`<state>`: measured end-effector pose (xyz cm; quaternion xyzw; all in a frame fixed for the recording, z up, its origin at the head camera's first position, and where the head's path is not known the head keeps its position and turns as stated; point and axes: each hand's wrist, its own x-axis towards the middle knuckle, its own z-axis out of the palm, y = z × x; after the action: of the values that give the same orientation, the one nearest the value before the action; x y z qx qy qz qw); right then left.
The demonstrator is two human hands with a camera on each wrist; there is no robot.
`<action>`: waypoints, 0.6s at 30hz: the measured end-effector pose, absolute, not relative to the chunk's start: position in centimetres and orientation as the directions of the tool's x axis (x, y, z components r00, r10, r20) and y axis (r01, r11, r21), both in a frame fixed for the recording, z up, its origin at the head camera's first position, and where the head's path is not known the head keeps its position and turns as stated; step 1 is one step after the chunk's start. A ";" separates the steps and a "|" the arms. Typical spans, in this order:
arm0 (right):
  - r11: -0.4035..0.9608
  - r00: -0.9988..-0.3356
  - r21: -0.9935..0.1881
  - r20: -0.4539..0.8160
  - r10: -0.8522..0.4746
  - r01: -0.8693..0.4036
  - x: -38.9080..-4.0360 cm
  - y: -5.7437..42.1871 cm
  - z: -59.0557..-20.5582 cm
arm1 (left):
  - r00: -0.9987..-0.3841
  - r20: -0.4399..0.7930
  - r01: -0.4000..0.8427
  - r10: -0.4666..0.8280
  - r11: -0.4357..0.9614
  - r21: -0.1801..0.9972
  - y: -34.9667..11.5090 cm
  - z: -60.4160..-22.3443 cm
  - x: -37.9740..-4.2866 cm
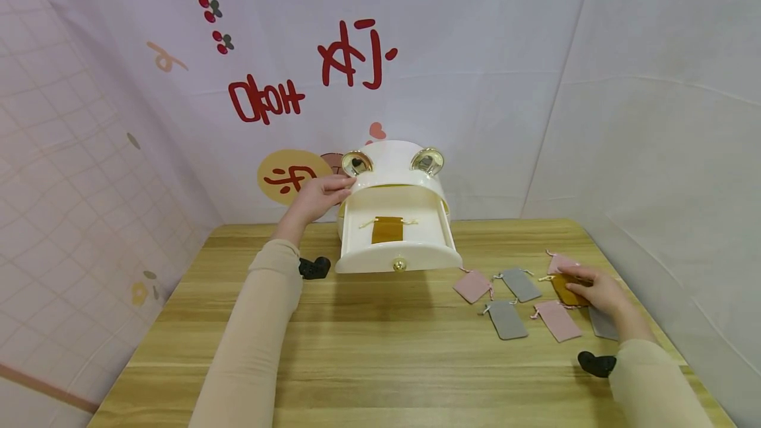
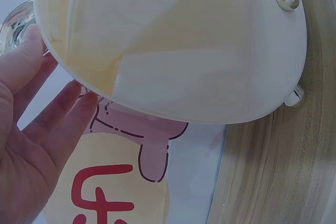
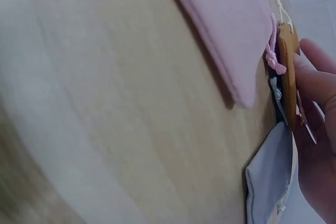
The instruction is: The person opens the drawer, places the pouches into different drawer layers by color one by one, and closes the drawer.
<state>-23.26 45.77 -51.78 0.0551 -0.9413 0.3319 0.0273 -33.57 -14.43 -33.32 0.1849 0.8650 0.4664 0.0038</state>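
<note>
A white frog-shaped box with round gold-rimmed eyes has its drawer pulled out. Inside the drawer lies a mustard drawstring pouch. My left hand touches the box's side below one eye, fingers fairly straight; in the left wrist view its fingertips meet the curved edge. At the right, my right hand pinches another mustard drawstring pouch between thumb and fingers, above the pouches on the table. A pink pouch and a grey pouch are partly hidden around that hand.
On the wooden table, between box and right hand, lie a pink pouch, a grey pouch, a second grey one and a pink one. A printed cloth hangs behind the box.
</note>
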 end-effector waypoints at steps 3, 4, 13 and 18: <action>0.797 -0.992 -0.593 0.106 -0.064 -0.115 -23.3 45.7 -52.0 | -0.933 0.164 0.314 0.321 0.498 0.809 -14.4 -33.2 -33.5; 0.802 -0.992 -0.588 0.110 -0.056 -0.110 -23.3 45.7 -52.0 | -0.933 0.164 0.314 0.321 0.499 0.808 -14.4 -33.2 -33.5; 0.819 -0.984 -0.561 0.177 -0.028 -0.124 -23.3 45.2 -52.4 | -0.930 0.173 0.325 0.324 0.510 0.796 -14.5 -33.4 -33.6; 0.817 -0.984 -0.565 0.180 -0.009 -0.111 -23.5 45.2 -52.6 | -0.932 0.171 0.322 0.318 0.517 0.793 -14.5 -33.5 -33.6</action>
<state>-23.51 45.17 -52.60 0.0317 -0.9495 0.3006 0.0848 -33.65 -14.49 -33.47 0.1838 0.8708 0.4560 -0.0021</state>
